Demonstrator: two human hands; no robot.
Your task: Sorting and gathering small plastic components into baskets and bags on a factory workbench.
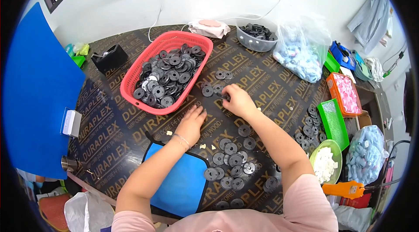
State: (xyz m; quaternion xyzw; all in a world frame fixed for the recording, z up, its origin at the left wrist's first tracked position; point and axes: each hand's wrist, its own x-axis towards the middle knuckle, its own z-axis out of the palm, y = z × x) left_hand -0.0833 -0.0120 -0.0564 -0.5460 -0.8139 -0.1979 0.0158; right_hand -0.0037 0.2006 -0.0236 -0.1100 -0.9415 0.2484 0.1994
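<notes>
My right hand (238, 101) pinches a black ring-shaped disc (225, 96) just above the dark table (253, 72). Beside its fingertips lie a few loose discs (207, 90), with another small group (223, 75) farther back. My left hand (190, 123) rests on the tabletop, fingers stretched out and nothing in them, close to the near corner of the red basket (131, 101). That basket is heaped with the same black discs (168, 75). More discs (235, 159) lie scattered between my forearms.
A blue mat (179, 179) lies under my left forearm. At the back stand a wipes pack (209, 28), a grey bowl (256, 44) of black parts and a bag (301, 57) of blue pieces. Green trays (334, 123), a green bowl (315, 162) and an orange tool (347, 189) line the right.
</notes>
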